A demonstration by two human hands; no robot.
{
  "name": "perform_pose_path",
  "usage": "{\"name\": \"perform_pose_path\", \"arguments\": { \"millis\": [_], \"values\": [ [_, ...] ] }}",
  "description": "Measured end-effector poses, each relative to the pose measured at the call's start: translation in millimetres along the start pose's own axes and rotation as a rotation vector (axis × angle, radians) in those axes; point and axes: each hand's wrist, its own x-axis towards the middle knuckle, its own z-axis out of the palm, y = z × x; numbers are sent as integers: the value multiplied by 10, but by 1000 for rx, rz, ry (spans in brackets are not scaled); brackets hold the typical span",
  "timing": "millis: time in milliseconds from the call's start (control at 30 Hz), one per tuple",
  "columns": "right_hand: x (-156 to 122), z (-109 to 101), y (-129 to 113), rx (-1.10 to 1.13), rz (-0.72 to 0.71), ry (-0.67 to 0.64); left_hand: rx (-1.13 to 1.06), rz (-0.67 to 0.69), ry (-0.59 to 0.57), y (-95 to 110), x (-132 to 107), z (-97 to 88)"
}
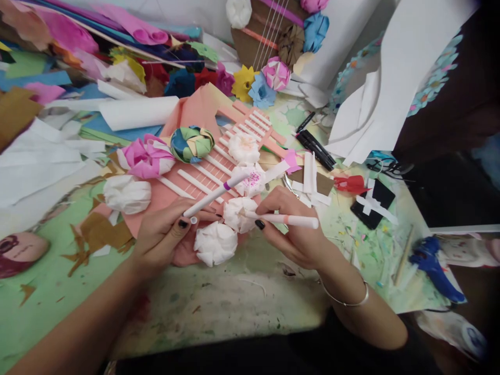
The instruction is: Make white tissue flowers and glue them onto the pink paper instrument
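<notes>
My left hand (162,232) is closed around a white marker with a purple band (211,199), which slants up to the right over a pink paper guitar (172,173). A small round white end shows beside its thumb, perhaps a marker cap. In my right hand (292,224), a white marker with an orange band (302,221) is pinched, its tip at the middle of a white paper flower (233,213). Around that flower lie a flower with pink dots (250,178), a pale flower (244,147) and a plain white flower (216,243).
A pink-and-white flower (146,156), a blue-green flower (192,144) and another white flower (127,194) lie at the left. Coloured paper piles up behind. Black markers (315,149), a red clip-like object (349,184) and a dark phone-like slab (373,204) are at right.
</notes>
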Motion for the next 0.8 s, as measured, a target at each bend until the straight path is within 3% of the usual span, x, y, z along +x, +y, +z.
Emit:
{"name": "perform_pose_path", "arguments": {
  "millis": [467,800],
  "values": [
    [18,108,33,-84,58,-122,2,-6,24,-7,4,18],
    [24,102,19,-165,38,-76,47,-16,14,7,35,14]
  ]
}}
